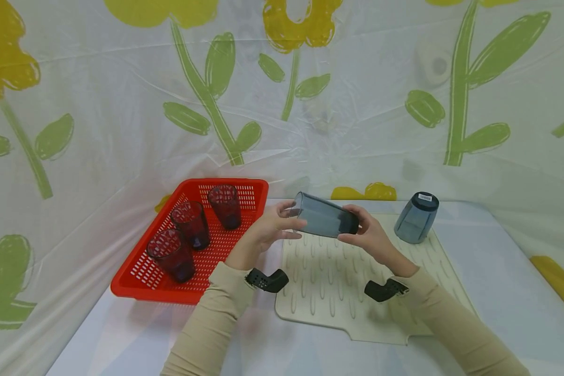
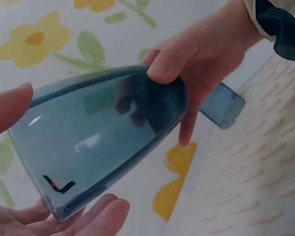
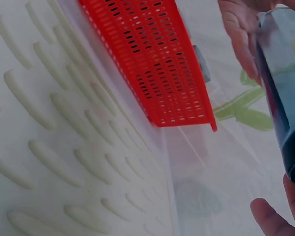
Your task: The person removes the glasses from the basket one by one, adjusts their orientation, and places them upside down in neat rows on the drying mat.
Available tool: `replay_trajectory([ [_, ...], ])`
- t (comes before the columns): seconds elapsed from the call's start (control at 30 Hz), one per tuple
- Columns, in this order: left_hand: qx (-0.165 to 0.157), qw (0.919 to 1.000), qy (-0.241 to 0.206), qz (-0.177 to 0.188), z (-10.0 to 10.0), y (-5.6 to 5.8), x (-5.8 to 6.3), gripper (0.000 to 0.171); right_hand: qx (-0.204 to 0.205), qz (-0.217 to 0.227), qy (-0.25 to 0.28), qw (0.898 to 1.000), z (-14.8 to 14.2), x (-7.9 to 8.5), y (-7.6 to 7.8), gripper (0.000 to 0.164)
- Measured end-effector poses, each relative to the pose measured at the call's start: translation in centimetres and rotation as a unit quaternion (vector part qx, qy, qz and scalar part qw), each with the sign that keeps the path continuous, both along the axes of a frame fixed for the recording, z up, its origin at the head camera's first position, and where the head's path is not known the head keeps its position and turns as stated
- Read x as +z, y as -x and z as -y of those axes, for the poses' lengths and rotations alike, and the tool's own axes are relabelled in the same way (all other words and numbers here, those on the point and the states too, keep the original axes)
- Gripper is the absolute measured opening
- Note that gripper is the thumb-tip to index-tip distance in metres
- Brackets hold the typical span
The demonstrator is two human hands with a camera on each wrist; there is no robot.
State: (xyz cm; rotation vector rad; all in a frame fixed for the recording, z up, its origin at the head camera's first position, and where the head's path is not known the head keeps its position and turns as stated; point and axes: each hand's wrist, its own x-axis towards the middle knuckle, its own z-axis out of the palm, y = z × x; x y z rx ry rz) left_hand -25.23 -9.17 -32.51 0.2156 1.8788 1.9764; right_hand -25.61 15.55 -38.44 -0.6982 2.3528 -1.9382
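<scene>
A blue-tinted drinking glass (image 1: 326, 215) is held in the air on its side, its open rim to the left and darker base to the right. My left hand (image 1: 271, 225) grips it by the rim end, thumb on one side and fingers on the other in the left wrist view. The base is pinched between the thumb and fingers of my right hand (image 1: 372, 235). Under both hands lies a cream ridged drying mat (image 1: 319, 292). A second blue glass (image 1: 415, 219) stands upside down on the mat's far right, with a label on its base.
On the left sits a red perforated plastic basket (image 1: 136, 298), holding three glasses (image 1: 171, 256) that stand mouth up and lean a little. The white table (image 1: 122, 334) meets a flower-printed sheet (image 1: 357, 104) at the back and sides. Dark devices (image 1: 269, 281) are strapped to both wrists.
</scene>
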Motion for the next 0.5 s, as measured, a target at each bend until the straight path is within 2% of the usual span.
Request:
replay_trajectory([
  [0.13,-0.028,0.9993,0.026,0.007,0.2,0.1,-0.1,0.071,0.005,0.002,-0.005,1.0,-0.5,0.3,0.0,0.064],
  [0.27,-0.04,0.9972,0.062,0.01,0.2,0.0,-0.2,0.072,0.013,0.005,-0.006,1.0,-1.0,0.8,-0.1,0.065],
  [0.5,-0.063,0.9939,0.09,0.013,0.0,0.1,-1.1,0.074,0.017,0.015,0.032,0.999,-1.4,1.4,-0.3,0.065],
])
